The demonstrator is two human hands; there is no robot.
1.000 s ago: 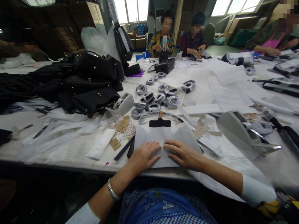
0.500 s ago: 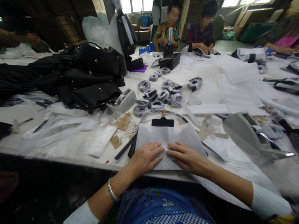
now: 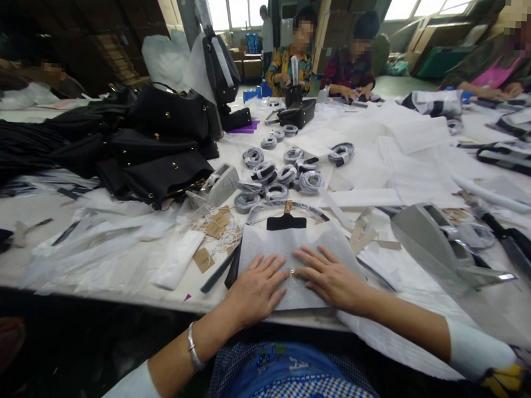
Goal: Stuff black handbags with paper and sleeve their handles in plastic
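Observation:
A thin whitish sheet (image 3: 263, 240) covers the front of a black bag (image 3: 232, 270) lying at the table's near edge. My left hand (image 3: 259, 289) rests flat on the sheet's left half, fingers spread. On the right half lies my right hand (image 3: 330, 279), its fingers apart and pointing left. Between the two hands a small metal clasp (image 3: 292, 273) shows. Above the sheet are a black flap (image 3: 286, 222) with a brown tag and the wrapped, curved handle (image 3: 309, 209).
Black bags (image 3: 164, 176) are heaped at left. Wrapped strap coils (image 3: 311, 182) lie beyond the handle. Grey tape dispensers (image 3: 222, 182) stand on both sides. Brown tags (image 3: 203, 259) and white sheets (image 3: 409, 165) cover parts of the table. Several people work across it.
My hands have spread their fingers wider on the sheet, and the right fingers reach slightly higher. The view has shifted a little, and a standing person now shows in the background.

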